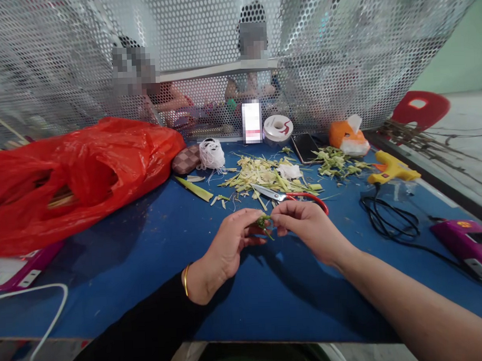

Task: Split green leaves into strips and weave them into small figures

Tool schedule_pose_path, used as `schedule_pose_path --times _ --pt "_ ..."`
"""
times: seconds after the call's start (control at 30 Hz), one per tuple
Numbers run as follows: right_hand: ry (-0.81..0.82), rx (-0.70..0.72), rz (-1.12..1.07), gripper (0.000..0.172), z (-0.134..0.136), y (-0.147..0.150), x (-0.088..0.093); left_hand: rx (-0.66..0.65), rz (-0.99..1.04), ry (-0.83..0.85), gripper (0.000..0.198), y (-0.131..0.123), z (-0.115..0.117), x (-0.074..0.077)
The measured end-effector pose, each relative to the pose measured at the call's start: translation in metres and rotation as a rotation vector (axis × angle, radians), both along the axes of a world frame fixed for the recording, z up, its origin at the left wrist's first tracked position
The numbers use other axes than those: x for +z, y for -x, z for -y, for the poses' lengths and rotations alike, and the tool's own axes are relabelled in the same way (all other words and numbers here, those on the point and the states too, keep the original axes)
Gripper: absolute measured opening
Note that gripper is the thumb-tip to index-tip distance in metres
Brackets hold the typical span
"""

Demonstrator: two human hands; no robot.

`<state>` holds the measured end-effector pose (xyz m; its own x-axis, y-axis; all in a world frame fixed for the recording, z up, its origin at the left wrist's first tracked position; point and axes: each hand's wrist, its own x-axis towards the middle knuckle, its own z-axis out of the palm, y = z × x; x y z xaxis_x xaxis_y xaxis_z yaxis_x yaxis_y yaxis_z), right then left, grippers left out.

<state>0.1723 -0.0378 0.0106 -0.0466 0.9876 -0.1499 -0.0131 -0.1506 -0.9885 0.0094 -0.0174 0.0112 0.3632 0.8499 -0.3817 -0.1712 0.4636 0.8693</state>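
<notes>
A small green woven plant-leaf piece is between my two hands, above the front middle of the blue table. My left hand, with a gold bangle at the wrist, is closed on its left side. The fingertips of my right hand pinch its right end; the exact grip is partly hidden. Just beyond my hands lie red-handled scissors, blades pointing left. Behind them spreads a pile of pale yellow-green leaf scraps with a crumpled white tissue.
A red plastic bag covers the left side. At the back stand white string, a ribbon spool, a phone and a tissue pack. A yellow glue gun, its cable and a purple power strip lie right.
</notes>
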Motion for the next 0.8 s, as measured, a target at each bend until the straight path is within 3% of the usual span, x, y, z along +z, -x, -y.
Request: schedule_pose_path --times 0.2,0.63,0.8 --pt "0.038 0.036 0.002 0.019 0.0006 0.0000 0.0012 -0.032 -0.149 -0.104 0.014 0.0000 -0.0012 -0.0006" --pt "0.159 -0.030 -0.133 0.034 -0.0012 0.0002 -0.0030 -0.025 -0.231 -0.186 0.009 -0.0027 -0.0005 0.0020" --pt "0.117 -0.003 -0.116 0.033 -0.0002 -0.0007 -0.0030 -0.019 -0.212 -0.162 0.010 -0.0028 -0.0012 0.0020"
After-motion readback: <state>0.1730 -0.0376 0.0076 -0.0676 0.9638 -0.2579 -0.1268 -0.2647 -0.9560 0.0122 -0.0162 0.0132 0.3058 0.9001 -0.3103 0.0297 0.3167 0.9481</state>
